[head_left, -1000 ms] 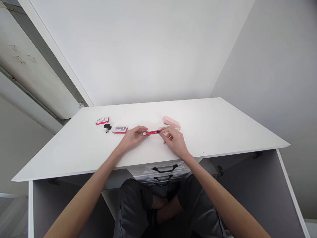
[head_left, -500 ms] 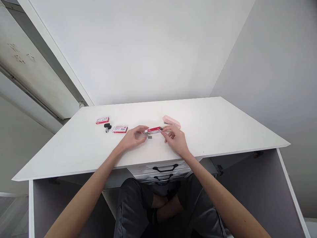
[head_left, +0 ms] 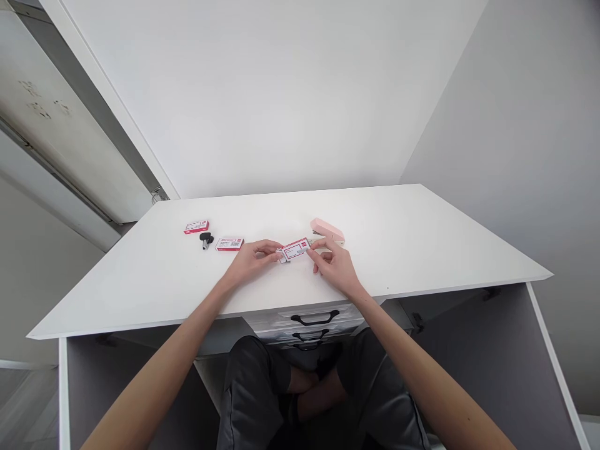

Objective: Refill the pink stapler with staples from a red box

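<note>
Between both hands is a small red-and-white staple box (head_left: 296, 249), its broad printed face turned up and its right end tilted higher. My left hand (head_left: 255, 259) pinches the white left end, which looks like an opened flap. My right hand (head_left: 334, 259) grips the right end between thumb and fingers. Just under the box, a bit of the small grey staple strip (head_left: 288, 261) shows on the desk; the rest is hidden. Right behind my right hand lies a pink stapler (head_left: 328, 229), its top raised from the pale base.
To the left on the white desk (head_left: 140, 281) lie another red-and-white box (head_left: 229, 244), a small black-and-silver object (head_left: 205, 239), perhaps a key or clip, and a third box (head_left: 196, 227). Drawers with black handles (head_left: 315, 319) sit below the front edge, above my legs.
The staple box has turned from its red narrow side to its white broad face. My left fingers have closed on its left end. The box now covers most of the staple strip.
</note>
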### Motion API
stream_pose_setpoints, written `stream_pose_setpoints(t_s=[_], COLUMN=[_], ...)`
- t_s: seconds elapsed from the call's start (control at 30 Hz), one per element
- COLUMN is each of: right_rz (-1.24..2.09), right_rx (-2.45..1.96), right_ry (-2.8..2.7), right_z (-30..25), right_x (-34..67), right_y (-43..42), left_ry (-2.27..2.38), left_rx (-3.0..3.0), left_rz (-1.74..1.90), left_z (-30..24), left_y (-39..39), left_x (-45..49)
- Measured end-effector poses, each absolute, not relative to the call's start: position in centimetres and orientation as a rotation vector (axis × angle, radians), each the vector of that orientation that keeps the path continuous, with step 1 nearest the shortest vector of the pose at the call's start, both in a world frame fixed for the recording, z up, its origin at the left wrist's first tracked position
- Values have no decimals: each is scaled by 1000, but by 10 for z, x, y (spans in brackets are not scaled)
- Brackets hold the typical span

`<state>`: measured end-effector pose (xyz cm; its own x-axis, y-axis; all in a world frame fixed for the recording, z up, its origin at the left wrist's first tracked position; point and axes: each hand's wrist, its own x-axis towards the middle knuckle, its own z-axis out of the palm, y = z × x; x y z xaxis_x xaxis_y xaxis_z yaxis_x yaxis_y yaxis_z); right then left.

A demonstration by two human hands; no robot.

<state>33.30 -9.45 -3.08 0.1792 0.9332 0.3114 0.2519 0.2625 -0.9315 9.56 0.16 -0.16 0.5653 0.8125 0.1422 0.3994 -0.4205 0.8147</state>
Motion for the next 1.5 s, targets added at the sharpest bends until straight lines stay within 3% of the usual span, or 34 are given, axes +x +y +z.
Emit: stream_pose_setpoints(t_s=[0.83,1.17,1.5], right_rz=[997,999,967], right_rx=[-1101,-1166,-1204], right_ry=[-1538,-1459,-1453], right_z=[-27,-27,-30], right_x=[333,332,333], right_y=[-93,-93,-91], left_ry=[757,868,1739], left_rx=[1956,1948,2171], left_rz=[602,617,1272], left_z=[-5,4,-6], left_y=[9,-2,12], left_x=[87,93,92])
